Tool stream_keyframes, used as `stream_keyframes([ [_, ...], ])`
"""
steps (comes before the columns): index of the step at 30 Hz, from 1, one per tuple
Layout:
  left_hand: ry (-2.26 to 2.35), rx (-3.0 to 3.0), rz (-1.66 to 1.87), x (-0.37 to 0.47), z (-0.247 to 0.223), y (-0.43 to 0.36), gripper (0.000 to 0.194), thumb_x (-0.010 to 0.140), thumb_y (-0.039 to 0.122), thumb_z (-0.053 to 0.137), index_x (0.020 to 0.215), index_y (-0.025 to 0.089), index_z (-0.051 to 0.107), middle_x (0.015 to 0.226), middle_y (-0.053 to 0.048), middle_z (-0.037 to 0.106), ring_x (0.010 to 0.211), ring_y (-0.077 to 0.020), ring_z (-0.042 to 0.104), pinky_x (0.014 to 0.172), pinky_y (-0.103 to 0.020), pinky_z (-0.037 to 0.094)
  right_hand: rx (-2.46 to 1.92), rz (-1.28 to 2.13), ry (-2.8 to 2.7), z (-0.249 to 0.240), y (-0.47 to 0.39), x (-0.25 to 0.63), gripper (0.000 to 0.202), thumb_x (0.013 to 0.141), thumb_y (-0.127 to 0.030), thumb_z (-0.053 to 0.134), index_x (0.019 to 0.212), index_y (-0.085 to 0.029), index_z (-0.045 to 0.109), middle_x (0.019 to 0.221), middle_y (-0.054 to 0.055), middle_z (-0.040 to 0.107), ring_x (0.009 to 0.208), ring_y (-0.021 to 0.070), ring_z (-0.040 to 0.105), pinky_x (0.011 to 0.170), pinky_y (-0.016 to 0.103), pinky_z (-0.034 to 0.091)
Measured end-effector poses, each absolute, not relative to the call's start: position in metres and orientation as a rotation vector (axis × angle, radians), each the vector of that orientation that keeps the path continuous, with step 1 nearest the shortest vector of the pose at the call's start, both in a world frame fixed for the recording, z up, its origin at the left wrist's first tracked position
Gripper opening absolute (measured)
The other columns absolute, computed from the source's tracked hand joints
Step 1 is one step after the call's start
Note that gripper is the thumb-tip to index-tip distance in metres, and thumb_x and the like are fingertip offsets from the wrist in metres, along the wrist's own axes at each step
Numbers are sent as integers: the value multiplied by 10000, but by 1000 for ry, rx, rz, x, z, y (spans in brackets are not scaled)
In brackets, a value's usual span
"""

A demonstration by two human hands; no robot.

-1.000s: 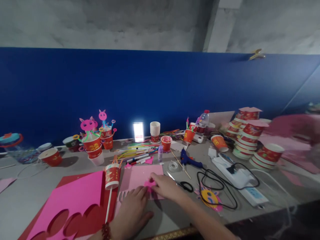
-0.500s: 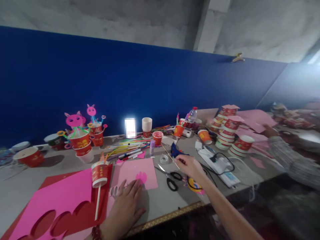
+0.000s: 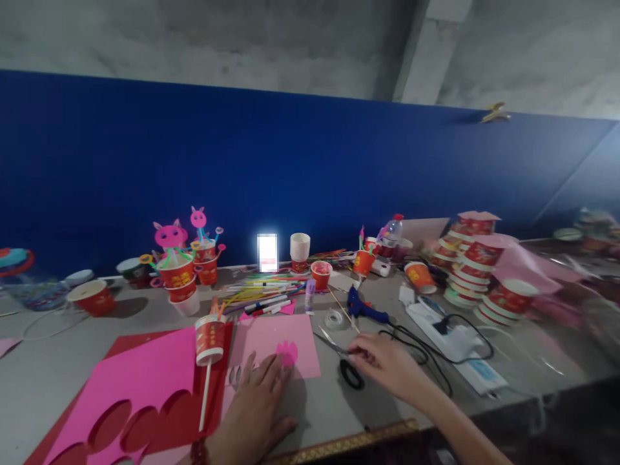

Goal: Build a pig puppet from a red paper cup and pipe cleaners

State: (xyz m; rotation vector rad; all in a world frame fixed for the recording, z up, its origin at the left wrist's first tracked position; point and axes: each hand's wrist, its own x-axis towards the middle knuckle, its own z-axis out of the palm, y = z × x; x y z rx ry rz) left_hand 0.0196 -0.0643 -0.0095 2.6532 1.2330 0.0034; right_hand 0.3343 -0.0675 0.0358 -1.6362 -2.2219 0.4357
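My left hand [image 3: 259,403] lies flat, fingers spread, on a light pink sheet of paper [image 3: 303,329]. Just beyond its fingertips is a bright pink paper cutout [image 3: 287,352] with a scalloped edge. My right hand [image 3: 382,361] has its fingers curled at the handle of a pair of scissors [image 3: 351,374]. One black loop shows; the other is hidden behind the fingers. The blades point away to the left, toward a roll of clear tape [image 3: 334,319]. Beyond the right hand lies a blue glue gun [image 3: 365,309].
A decorated paper cup on a stick [image 3: 210,339] lies over red and pink sheets at left. Behind are markers [image 3: 266,303], a glue stick [image 3: 310,296] and pig-faced cup figures [image 3: 177,274]. A power strip [image 3: 450,342] with black cables and stacked cups [image 3: 472,265] are at right.
My right hand has moved from beside the glue gun to the scissors' handle, nearer me. My left hand stays on the paper. The co-worker's arm at right has left view as the camera turned.
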Motion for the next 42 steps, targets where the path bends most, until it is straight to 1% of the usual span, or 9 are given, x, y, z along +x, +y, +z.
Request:
stream_keyframes([
  [3,1291,2614,-34,17,2,-62,707,913,580,562,1517,236,434,1634,-160,330,1517,-370,279,1226,-654,155,-1431,451,-2414,32,-51,292,163,939,-255,566,1023,-213,699,1075,75,718,1041,250,653,908,342,475],
  [5,1343,2581,-54,15,5,-62,705,912,599,550,1507,233,453,1634,-167,326,1514,-370,286,1227,-649,153,-1344,452,-2498,27,-40,268,176,928,-234,584,1068,-203,686,1128,82,703,1070,253,640,945,354,463],
  [9,1348,2553,-67,9,3,-62,766,888,631,571,1537,263,396,1625,-167,350,1481,-378,354,1218,-671,146,-1242,427,-2642,14,-24,240,134,935,-241,583,1026,-194,670,1088,76,684,1038,245,631,914,340,468],
  [15,1324,2560,-44,6,-13,-58,845,863,700,552,1548,240,372,1616,-198,354,1473,-402,352,1199,-689,175,-1258,357,-2729,5,-18,240,145,945,-231,581,1056,-184,662,1137,98,670,1083,262,608,928,363,469],
  [19,1337,2560,-16,9,-18,-56,831,863,692,563,1538,237,394,1607,-203,370,1453,-414,377,1183,-691,218,-1242,406,-2713,3,-20,248,148,961,-248,574,1060,-183,663,1135,93,673,1082,253,609,934,364,473],
  [25,1361,2597,-13,11,-13,-53,763,878,671,560,1491,224,477,1564,-186,454,1408,-395,445,1182,-677,248,-1243,452,-2686,8,-21,258,163,944,-201,572,1065,-174,677,1142,99,685,1102,250,610,968,358,454],
  [32,1405,2669,4,14,-26,-54,812,860,713,548,1481,193,493,1539,-207,481,1384,-412,467,1138,-660,341,-1261,457,-2667,9,-16,261,182,952,-210,548,1071,-178,682,1136,107,694,1103,259,625,962,376,473],
  [38,1360,2743,-24,21,-16,-49,793,837,727,570,1375,145,599,1450,-217,570,1343,-395,508,1179,-626,293,-1272,432,-2707,12,-8,252,222,955,-221,551,1128,-165,679,1182,128,679,1093,282,637,949,409,509],
  [42,1353,2828,-12,29,-21,-44,820,802,757,584,1285,98,648,1325,-221,647,1259,-377,559,1202,-624,234,-1299,374,-2706,13,-4,243,375,918,-192,575,1290,-159,613,1338,150,618,1188,307,601,1006,445,497],
])
